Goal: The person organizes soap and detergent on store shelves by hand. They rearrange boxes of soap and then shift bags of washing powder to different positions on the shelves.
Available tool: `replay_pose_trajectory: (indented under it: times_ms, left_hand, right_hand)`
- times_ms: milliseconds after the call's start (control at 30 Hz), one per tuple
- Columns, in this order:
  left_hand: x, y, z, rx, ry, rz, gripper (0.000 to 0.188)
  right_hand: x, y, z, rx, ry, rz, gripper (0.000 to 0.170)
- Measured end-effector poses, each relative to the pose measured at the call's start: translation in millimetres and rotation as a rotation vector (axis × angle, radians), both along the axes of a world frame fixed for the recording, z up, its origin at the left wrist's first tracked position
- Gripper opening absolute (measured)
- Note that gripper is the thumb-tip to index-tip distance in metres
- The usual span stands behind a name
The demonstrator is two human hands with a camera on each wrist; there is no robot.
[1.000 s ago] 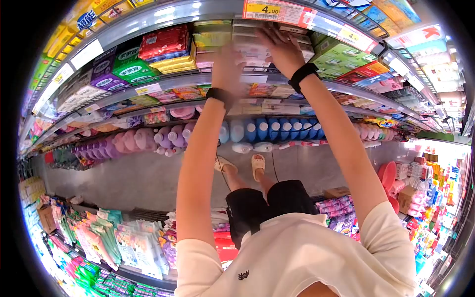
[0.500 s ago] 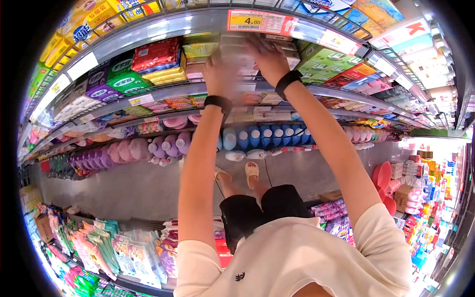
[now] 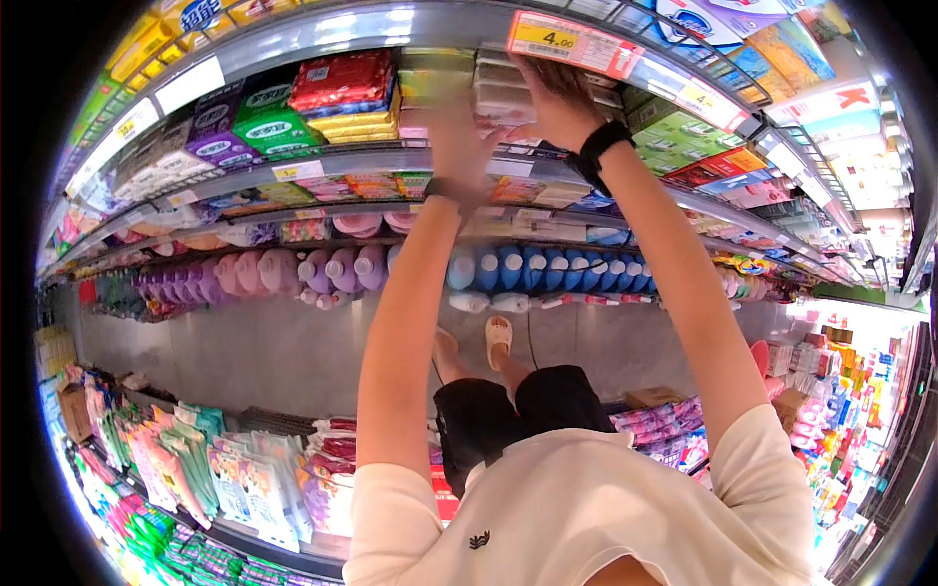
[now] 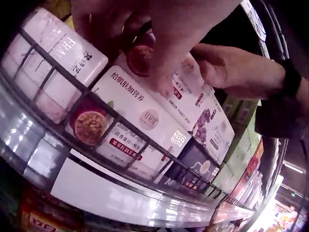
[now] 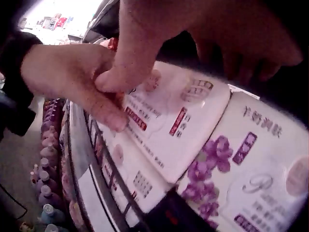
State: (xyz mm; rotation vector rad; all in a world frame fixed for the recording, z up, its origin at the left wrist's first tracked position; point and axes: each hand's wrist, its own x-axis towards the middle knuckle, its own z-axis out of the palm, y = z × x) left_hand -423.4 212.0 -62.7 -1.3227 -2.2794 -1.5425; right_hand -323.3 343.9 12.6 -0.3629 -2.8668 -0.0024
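Note:
White printed boxes stand in a wire-fronted shelf, a tilted upper box behind a lower one. My left hand grips the upper box, its thumb on the printed face and its fingers bent behind the top edge. My right hand reaches in from the other side. Its thumb lies by the box's upper edge, close to the left hand, and its fingers hang loosely over the dark gap behind. In the head view the left hand is blurred.
A shelf rail with a price tag runs just above the hands. Green boxes stand to the right, red and yellow packs to the left. Blue bottles line the bottom shelf. A wire guard edges the boxes.
Both hands stay at the same shelf section, the left one blurred throughout. The head view has shifted, so the shelf and hands now sit farther right than half a second ago.

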Motion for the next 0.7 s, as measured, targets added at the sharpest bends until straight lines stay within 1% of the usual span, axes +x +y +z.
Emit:
replay_pose_trajectory:
  times_ms: [67, 100, 200, 300, 400, 500, 600, 700]
  left_hand:
    - [-1.7, 2.0, -3.8, -0.039, 0.077, 0.043, 0.069]
    - [-2.2, 4.8, -5.7, -0.024, 0.106, 0.091, 0.075]
    - [-4.7, 5.7, -10.9, -0.024, 0.057, 0.041, 0.077]
    - [-7.6, 7.9, -12.7, 0.066, 0.104, 0.018, 0.077]
    - [-9.9, 10.6, -16.9, 0.052, 0.119, 0.029, 0.077]
    - [-10.6, 12.4, -19.8, 0.032, 0.148, 0.037, 0.077]
    - [-8.2, 9.3, -16.0, -0.03, 0.05, 0.02, 0.079]
    - [-5.6, 6.0, -12.0, -0.01, -0.031, -0.018, 0.079]
  right_hand:
    - [-13.0, 8.9, -5.6, 0.023, -0.034, 0.031, 0.114]
    - [-19.7, 7.6, -4.6, 0.027, -0.054, 0.042, 0.115]
    - [-25.5, 2.0, 0.4, 0.098, -0.161, 0.023, 0.111]
    - [-25.7, 9.6, -3.4, 0.109, -0.099, 0.088, 0.105]
    - [-23.4, 15.8, -5.6, 0.048, -0.13, 0.119, 0.098]
    - [-22.4, 15.0, -4.3, 0.032, -0.092, 0.157, 0.095]
    - [-22.3, 15.7, 1.1, 0.023, -0.149, 0.15, 0.087]
    - [-23.9, 26.6, -1.5, -0.056, -0.127, 0.088, 0.07]
